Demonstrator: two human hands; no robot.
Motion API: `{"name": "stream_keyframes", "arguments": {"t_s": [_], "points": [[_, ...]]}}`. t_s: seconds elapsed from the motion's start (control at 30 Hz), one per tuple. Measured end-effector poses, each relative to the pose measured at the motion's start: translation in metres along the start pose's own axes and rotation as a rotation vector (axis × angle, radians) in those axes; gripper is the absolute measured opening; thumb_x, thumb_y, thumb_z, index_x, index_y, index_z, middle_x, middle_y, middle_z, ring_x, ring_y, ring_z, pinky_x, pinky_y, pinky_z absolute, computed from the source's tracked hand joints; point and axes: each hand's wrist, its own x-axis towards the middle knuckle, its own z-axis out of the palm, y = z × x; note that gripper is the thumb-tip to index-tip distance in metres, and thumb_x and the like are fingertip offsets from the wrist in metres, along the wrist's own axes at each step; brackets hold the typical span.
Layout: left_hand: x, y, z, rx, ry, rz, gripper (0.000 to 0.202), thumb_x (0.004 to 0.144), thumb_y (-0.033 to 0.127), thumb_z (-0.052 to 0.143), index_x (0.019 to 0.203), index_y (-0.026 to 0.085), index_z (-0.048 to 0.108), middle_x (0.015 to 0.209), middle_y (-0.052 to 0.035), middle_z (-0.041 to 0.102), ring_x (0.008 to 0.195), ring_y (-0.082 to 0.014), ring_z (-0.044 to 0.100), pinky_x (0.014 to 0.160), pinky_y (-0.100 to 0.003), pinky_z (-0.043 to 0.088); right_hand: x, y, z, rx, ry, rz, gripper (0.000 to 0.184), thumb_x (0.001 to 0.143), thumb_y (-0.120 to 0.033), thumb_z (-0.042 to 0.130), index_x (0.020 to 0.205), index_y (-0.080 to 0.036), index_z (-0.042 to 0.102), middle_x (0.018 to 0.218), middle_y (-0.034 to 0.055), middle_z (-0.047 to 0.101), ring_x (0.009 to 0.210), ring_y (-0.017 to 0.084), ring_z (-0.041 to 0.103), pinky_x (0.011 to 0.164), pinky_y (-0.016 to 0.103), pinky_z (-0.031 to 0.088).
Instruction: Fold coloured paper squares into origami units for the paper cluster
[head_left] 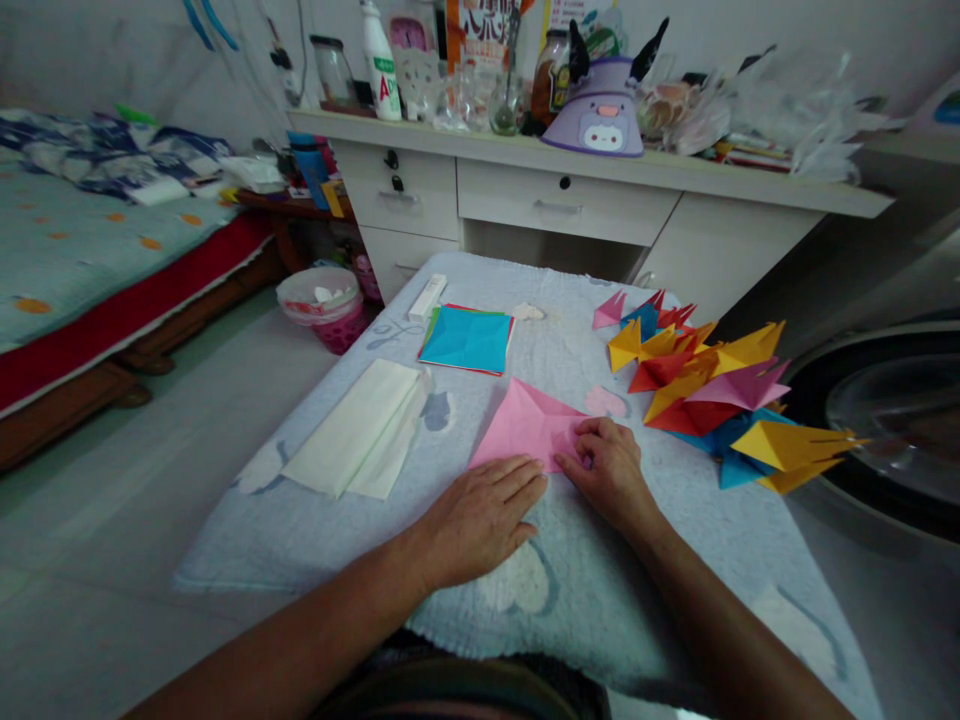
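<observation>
A sheet of pink origami paper (529, 425) with crease lines lies in front of me on the cloth-covered table. My left hand (484, 510) rests flat with its fingers stretched out over the paper's near left edge. At the right corner, the thumb and fingers of my right hand (606, 460) are pinched on the paper, hiding that corner. Beyond it sits a stack of square coloured paper (469, 338) with a blue sheet on top. Folded paper cranes (701, 375) in yellow, red, pink and blue are clustered to the right.
A folded pale cloth or tissue (360, 425) lies on the table's left side, near a small white box (428, 297). A white desk (555, 200) loaded with bottles and jars stands behind. A pink bin (330, 315) and a bed (112, 250) are at left, a round machine door (892, 420) at right.
</observation>
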Motion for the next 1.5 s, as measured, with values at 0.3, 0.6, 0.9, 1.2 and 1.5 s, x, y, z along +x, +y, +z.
{"name": "stream_keyframes", "arguments": {"t_s": [0.3,0.6,0.9,1.2,1.5], "points": [[-0.001,-0.001,0.0,-0.006,-0.031,-0.012,0.049,0.09,0.033,0.059,0.135,0.018,0.046,0.145,-0.0086,0.049,0.136,-0.0215,0.043,0.116,-0.036,0.033,-0.001,0.0,-0.005,0.03,-0.008,0.054,0.024,0.079,-0.032,0.066,0.059,-0.021,0.06,0.098,0.0087,0.062,0.093,0.027,0.055,0.082,0.044,0.041],[-0.001,0.0,-0.003,-0.006,-0.032,-0.015,0.047,0.09,0.033,0.058,0.134,0.018,0.048,0.145,-0.0084,0.05,0.136,-0.022,0.042,0.116,-0.037,0.032,-0.001,0.003,-0.003,0.018,0.0,0.067,0.023,0.079,-0.034,0.066,0.06,-0.021,0.06,0.096,0.0084,0.062,0.093,0.026,0.055,0.084,0.043,0.04],[0.002,-0.001,-0.003,-0.012,-0.064,-0.04,0.052,0.092,0.039,0.056,0.139,0.021,0.044,0.149,-0.0031,0.045,0.136,-0.0194,0.038,0.117,-0.035,0.027,0.0,0.003,-0.003,-0.057,-0.036,0.128,0.019,0.077,-0.037,0.065,0.08,-0.019,0.058,0.09,0.0081,0.059,0.088,0.026,0.052,0.08,0.038,0.038],[0.002,0.0,-0.004,0.01,-0.093,-0.058,0.053,0.093,0.04,0.052,0.141,0.022,0.041,0.15,-0.0018,0.043,0.136,-0.0192,0.037,0.116,-0.035,0.025,-0.001,0.0,-0.003,-0.075,-0.047,0.147,0.02,0.079,-0.037,0.062,0.087,-0.018,0.059,0.093,0.0086,0.058,0.088,0.026,0.05,0.079,0.037,0.035],[0.004,0.0,-0.004,0.002,-0.064,-0.058,0.052,0.091,0.038,0.056,0.138,0.022,0.045,0.148,-0.0026,0.046,0.134,-0.0208,0.039,0.115,-0.037,0.028,-0.006,-0.013,-0.016,0.055,0.005,-0.141,0.01,0.086,-0.02,0.057,0.095,-0.019,0.061,0.104,0.0088,0.061,0.097,0.025,0.051,0.086,0.039,0.037]]}}
